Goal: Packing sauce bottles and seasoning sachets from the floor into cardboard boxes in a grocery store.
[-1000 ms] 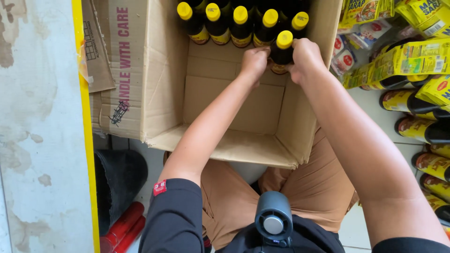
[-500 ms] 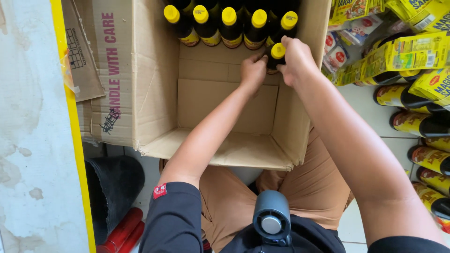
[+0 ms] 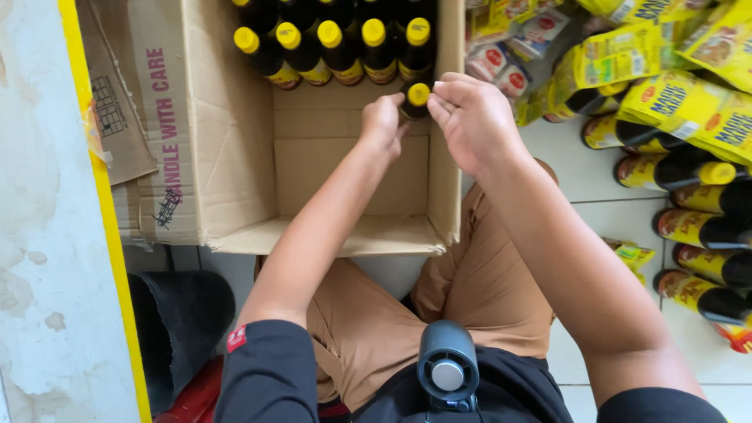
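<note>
An open cardboard box (image 3: 227,157) lies on its side in front of me, with a row of dark bottles with yellow caps (image 3: 337,47) packed at its far end. One more dark bottle with a yellow cap (image 3: 417,98) sits just in front of that row, near the box's right wall. My left hand (image 3: 381,121) and my right hand (image 3: 470,117) both grip this bottle by its neck, one on each side of the cap.
More dark bottles with yellow labels (image 3: 697,227) lie on the white tiled floor at the right, beside yellow sachet packs (image 3: 674,94). A white wall with a yellow stripe (image 3: 47,235) runs down the left. A small fan (image 3: 446,372) hangs at my chest.
The view has shifted so the box and bottles sit higher and further right. Both hands stay on the single bottle, which is now a little clear of the row.
</note>
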